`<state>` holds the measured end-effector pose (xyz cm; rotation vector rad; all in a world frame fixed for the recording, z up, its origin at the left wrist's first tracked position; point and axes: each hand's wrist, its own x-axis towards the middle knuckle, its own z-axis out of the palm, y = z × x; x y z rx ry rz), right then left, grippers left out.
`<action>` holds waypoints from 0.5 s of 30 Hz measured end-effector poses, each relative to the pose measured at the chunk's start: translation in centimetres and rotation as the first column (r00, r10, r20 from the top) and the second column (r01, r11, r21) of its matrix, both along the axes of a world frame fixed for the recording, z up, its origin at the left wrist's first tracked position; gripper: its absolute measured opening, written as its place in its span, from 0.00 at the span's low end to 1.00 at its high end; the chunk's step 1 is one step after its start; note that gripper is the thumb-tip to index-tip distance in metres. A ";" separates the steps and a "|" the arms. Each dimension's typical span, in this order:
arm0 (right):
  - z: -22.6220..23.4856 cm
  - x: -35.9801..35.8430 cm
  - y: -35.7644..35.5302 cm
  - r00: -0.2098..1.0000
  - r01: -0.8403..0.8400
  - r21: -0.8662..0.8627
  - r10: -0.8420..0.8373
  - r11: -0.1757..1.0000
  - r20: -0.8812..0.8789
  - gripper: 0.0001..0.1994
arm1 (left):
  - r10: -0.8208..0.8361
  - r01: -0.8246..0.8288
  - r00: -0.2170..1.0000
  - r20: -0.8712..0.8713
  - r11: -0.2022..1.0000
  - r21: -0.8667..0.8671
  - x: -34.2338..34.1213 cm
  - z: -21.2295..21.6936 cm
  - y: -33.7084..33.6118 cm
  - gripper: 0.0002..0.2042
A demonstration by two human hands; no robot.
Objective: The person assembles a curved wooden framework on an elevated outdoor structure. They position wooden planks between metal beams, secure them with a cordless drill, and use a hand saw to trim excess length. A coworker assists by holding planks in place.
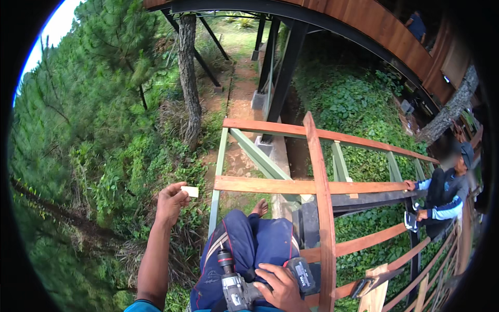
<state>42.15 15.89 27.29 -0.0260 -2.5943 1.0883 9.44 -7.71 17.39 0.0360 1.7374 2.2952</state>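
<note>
On the far left, pine trees (pixel 104 47) and green brush fall away down a slope below the person. The left hand (pixel 171 203) is raised out over that drop, and its fingertips pinch 1 small pale wooden block (pixel 190 191); the block sticks out to the right of the thumb and forefinger, clear of the palm, just left of a pale green steel post (pixel 217 177). The rest of the hand is curled loosely.

Further right, the person's legs in blue trousers (pixel 254 244) stretch forward, with 1 bare foot (pixel 260 208) resting near the frame. In the lap lies a cordless drill (pixel 239 288), chuck pointing up and away from the body. The right hand (pixel 280 288) lies over the drill's body, fingers wrapped across it beside the dark battery pack (pixel 301 273); it grips the tool closed, with the drill under the palm.

To the right of the legs, reddish wooden rails (pixel 322 187) cross the green steel frame, and 1 long rail (pixel 319 208) runs toward the viewer. At the far right a co-worker (pixel 447 192) in a cap and dark jacket sits on the structure with 1 hand (pixel 410 184) on a horizontal rail. Above curves a wooden building edge (pixel 384 31).
</note>
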 end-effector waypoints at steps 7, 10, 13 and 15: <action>-0.9 0.4 -0.5 0.999 -0.043 0.193 0.047 0.980 -0.013 0.14 | 0.042 0.063 0.900 0.433 0.972 -0.226 -7.0 -12.8 4.8 0.07; -0.7 -0.4 -0.4 0.999 -0.003 0.172 -0.002 0.985 0.032 0.14 | 0.030 0.082 0.876 0.481 0.974 -0.210 -6.8 -15.4 6.9 0.07; -0.9 -1.0 -0.4 1.000 0.018 0.184 -0.022 0.983 0.016 0.14 | 0.101 0.011 0.891 0.443 0.970 -0.245 -6.8 -16.7 7.9 0.08; -1.1 -1.2 -0.4 1.000 0.022 0.183 -0.025 0.983 0.018 0.13 | 0.145 -0.045 0.900 0.410 0.969 -0.245 -7.0 -17.0 8.4 0.07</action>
